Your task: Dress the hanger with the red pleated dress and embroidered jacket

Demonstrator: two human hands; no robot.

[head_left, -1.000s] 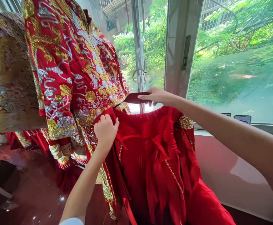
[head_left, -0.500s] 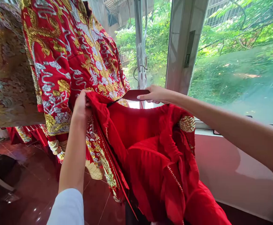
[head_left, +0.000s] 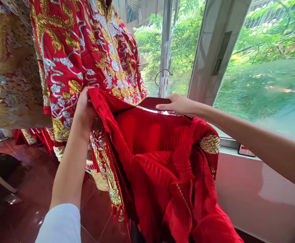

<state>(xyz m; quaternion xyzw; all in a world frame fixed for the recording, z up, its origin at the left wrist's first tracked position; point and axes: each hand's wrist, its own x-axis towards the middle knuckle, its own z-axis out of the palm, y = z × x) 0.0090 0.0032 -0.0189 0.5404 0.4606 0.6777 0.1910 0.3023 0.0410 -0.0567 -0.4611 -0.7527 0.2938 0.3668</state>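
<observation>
Head view: a person's two bare hands hold a red garment and its dark red hanger in the middle of the scene. The left hand is at the garment's upper left edge, its fingers curled closed around a fold of cloth; some of the fingertips are hidden behind the fabric. The right hand reaches in from the right and pinches the hanger, with the thumb on the near face and the other fingers closed on the far side. A thin dark strip runs from the hanger's left end down to the garment's neckline. The garment hangs wide open at the top, pleated inside, with a gold patch on its right shoulder. A white sleeve covers part of the left arm.

At far left, just behind the left hand, hangs a red jacket thick with gold and silver embroidery; a brownish-gold garment hangs to its left. On the far side, a metal post stands before a window with green leaves outside. A phone lies on the sill at right. At near left, part of a chair stands on dark red floor tiles.
</observation>
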